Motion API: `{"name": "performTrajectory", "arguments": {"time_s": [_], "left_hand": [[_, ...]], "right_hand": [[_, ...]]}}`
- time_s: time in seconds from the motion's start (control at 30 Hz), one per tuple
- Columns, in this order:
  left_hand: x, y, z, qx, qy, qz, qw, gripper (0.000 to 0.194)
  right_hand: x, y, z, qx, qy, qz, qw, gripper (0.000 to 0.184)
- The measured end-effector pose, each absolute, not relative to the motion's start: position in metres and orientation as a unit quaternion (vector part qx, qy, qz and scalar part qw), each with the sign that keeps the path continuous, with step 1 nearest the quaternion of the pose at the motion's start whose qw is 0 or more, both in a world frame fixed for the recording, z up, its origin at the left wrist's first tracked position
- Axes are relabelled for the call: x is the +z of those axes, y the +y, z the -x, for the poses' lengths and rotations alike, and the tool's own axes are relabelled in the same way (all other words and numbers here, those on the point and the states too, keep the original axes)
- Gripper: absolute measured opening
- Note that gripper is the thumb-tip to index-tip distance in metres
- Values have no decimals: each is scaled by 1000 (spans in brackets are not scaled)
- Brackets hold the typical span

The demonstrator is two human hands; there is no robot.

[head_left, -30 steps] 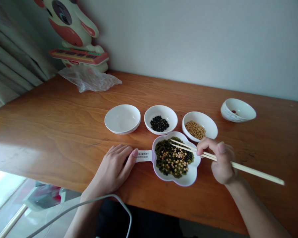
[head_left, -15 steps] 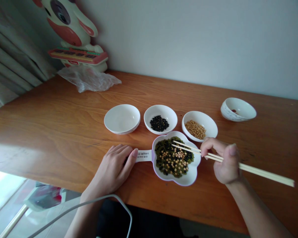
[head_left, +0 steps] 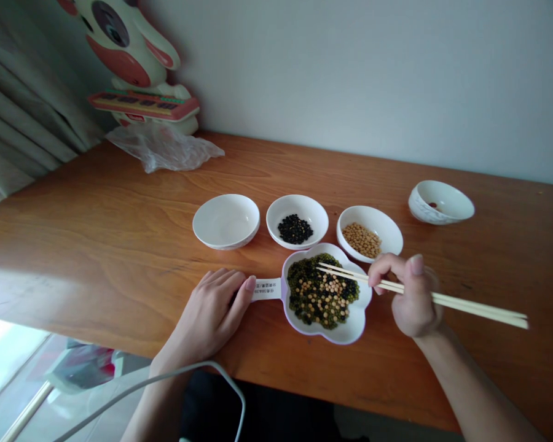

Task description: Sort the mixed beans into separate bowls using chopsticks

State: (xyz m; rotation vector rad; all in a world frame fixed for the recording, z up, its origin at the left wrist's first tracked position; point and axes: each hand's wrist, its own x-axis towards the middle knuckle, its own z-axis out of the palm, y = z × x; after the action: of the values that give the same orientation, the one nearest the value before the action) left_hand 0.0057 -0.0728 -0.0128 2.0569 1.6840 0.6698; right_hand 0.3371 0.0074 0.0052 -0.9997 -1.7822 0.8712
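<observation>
My left hand (head_left: 216,310) lies on the table with its fingers closed over the end of a white handle (head_left: 268,289) with printed lettering. That handle belongs to a flower-shaped white dish (head_left: 354,330) with a purple edge, holding mixed green, black and pale tan beans (head_left: 320,294). To the right, my right hand (head_left: 412,301) grips a pair of wooden chopsticks (head_left: 479,308). Their tips are close together over the beans near the dish's far side; whether a bean is between them I cannot tell.
Behind the dish stand a plain white bowl (head_left: 225,221), a bowl (head_left: 314,213) of black beans and a bowl (head_left: 389,230) of tan beans. Another bowl (head_left: 435,212) holds something small and reddish. A plastic bag (head_left: 170,150) and a cow-shaped toy keyboard (head_left: 142,104) stand back left.
My right hand has shifted slightly left, and the rear ends of the chopsticks have swung left and up. The tips have moved a little left over the beans. My left hand stays put.
</observation>
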Motion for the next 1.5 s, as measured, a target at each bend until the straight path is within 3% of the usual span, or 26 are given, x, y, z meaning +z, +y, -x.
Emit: {"name": "performTrajectory", "arguments": {"time_s": [0.77, 1.17, 1.5], "left_hand": [[-10, -73, -6, 246, 601, -733, 203, 35], [-12, -73, -6, 249, 600, -733, 202, 36], [-14, -73, -5, 247, 601, -733, 200, 35]], "right_hand": [[7, 6, -331, 366, -652, 435, 501, 71], [0, 7, -335, 395, -662, 444, 456, 75], [5, 6, -328, 373, -656, 442, 485, 72]]}}
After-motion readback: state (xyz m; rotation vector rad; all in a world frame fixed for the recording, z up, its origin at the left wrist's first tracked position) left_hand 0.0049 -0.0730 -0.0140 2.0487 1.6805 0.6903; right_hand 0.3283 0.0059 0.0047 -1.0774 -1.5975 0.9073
